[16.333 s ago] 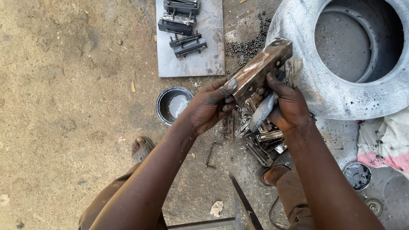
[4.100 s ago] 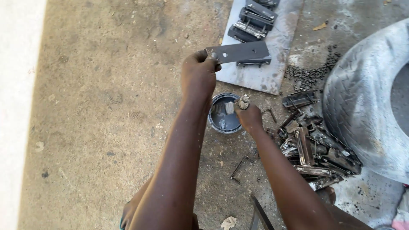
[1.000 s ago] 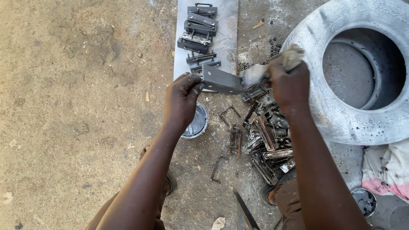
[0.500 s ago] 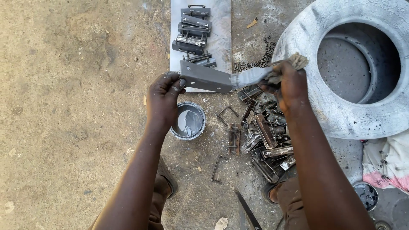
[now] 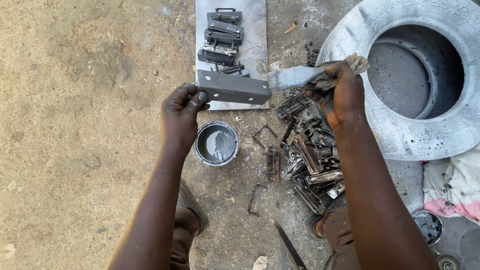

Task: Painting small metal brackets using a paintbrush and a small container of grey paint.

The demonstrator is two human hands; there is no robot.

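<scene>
My left hand [image 5: 181, 114] grips the left end of a grey-painted metal channel piece [image 5: 233, 87], held level above the ground. My right hand [image 5: 338, 94] holds a paintbrush [image 5: 293, 77] whose bristles touch the right end of that piece. A small round tin of grey paint [image 5: 216, 143] stands on the ground just below the piece. Behind it lies a flat metal sheet [image 5: 255, 37] with several painted pieces [image 5: 223, 35] laid on it.
A heap of unpainted metal brackets [image 5: 307, 155] lies under my right forearm. A large grey-coated tyre [image 5: 407, 80] fills the upper right. A cloth [image 5: 452, 185] and a second small tin [image 5: 426, 226] lie at the lower right. A blade [image 5: 290, 247] rests near my knees.
My left hand has moved the metal piece slightly left and down. The brush has slid to the piece's right end. Earlier the brush was dipped at the paint tin.
</scene>
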